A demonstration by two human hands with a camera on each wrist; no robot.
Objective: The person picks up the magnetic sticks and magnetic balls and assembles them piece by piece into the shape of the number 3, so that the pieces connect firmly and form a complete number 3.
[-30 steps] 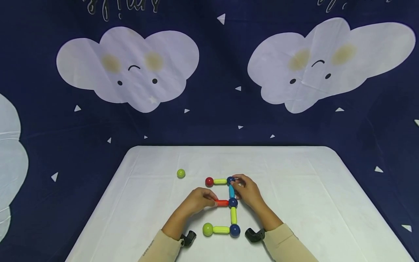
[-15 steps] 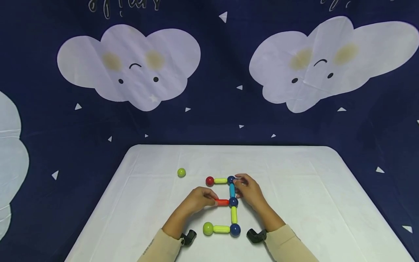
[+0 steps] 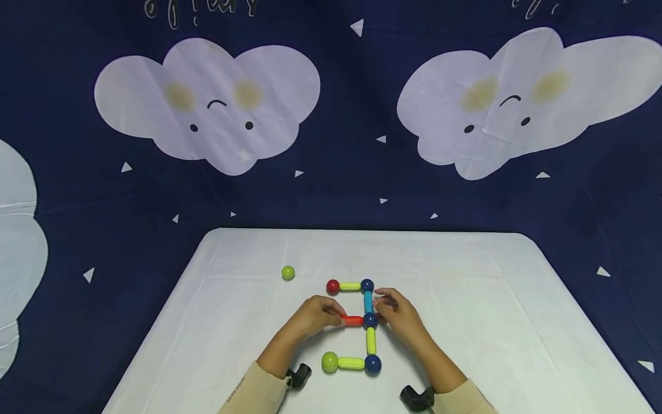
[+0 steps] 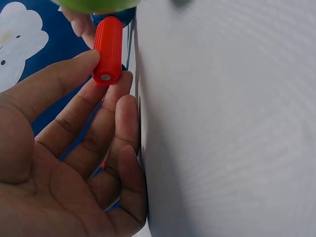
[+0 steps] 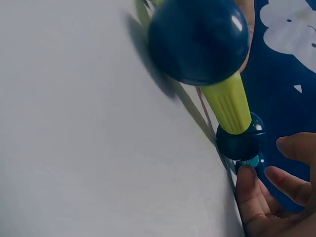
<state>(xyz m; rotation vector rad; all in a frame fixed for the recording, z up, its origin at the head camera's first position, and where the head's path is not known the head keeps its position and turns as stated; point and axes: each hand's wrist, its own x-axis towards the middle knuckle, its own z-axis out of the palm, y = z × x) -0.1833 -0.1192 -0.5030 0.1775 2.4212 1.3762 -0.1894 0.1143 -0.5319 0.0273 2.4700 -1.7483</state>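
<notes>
My left hand (image 3: 314,315) pinches a red magnetic rod (image 4: 108,49) between thumb and fingers. The rod's far end meets the middle blue ball (image 3: 369,320). From that ball a light blue rod (image 3: 368,301) runs up to another blue ball (image 3: 367,286), and a yellow-green rod (image 3: 371,341) runs down to a large blue ball (image 5: 200,39). Close to the right of the middle ball and light blue rod is my right hand (image 3: 402,315), thumb and fingers apart. In the right wrist view its fingers (image 5: 249,190) come near the turquoise rod; contact is unclear.
At the top, a yellow-green rod (image 3: 350,286) joins a red ball (image 3: 333,287). Along the bottom, another yellow-green rod (image 3: 351,363) ends at a green ball (image 3: 330,362). A loose green ball (image 3: 288,273) lies farther back on the white table (image 3: 465,299).
My right hand has left the top blue ball and come down and slightly right, beside the middle ball. The left hand keeps its pinch on the red rod.
</notes>
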